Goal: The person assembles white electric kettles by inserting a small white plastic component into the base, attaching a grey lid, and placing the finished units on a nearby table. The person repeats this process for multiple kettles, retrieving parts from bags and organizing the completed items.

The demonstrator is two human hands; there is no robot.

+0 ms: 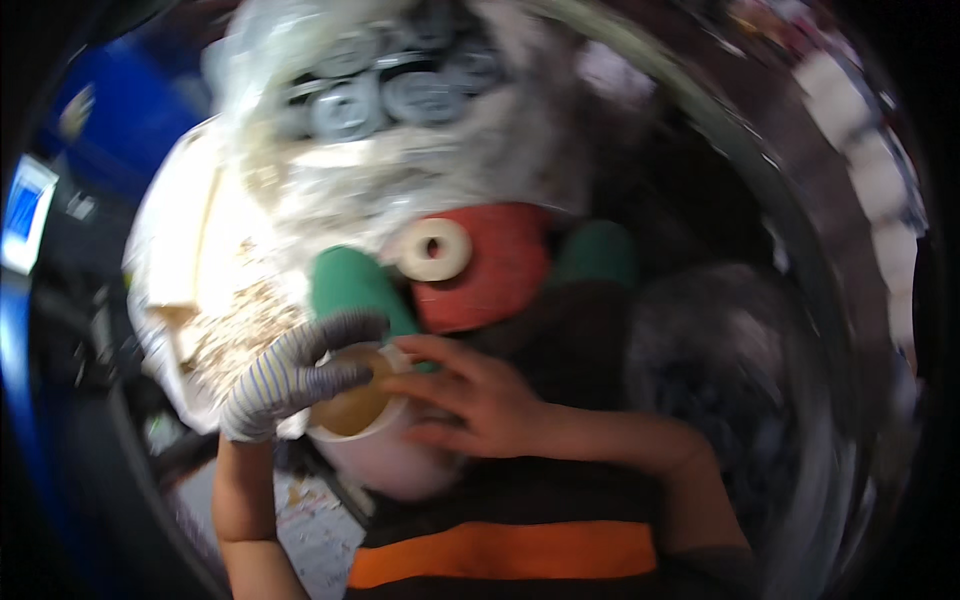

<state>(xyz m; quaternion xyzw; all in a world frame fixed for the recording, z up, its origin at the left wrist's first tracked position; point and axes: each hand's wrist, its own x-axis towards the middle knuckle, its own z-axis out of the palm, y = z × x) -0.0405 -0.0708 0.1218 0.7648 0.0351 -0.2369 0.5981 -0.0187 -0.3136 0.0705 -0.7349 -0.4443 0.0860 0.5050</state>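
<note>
A white bucket (390,462) with a yellowish inside stands tilted in front of my body. My left hand (290,375), in a striped knit glove, is over its left rim with thumb and fingers curved apart. Nothing shows between them. My bare right hand (480,400) reaches across from the right, its fingers spread over the bucket's right rim and wall. Both sets of fingertips are close together above the opening. Motion blur hides whether they touch anything small. The bucket's contents cannot be made out.
Beyond the bucket, a cream ring (435,250) lies on a red round surface (497,275) between two green-covered knees. A clear plastic bag (460,155) holds several grey cylindrical parts (345,108) behind it. Left is a white sack (185,230) with small pale pieces (240,330); another plastic bag (700,330) stands right.
</note>
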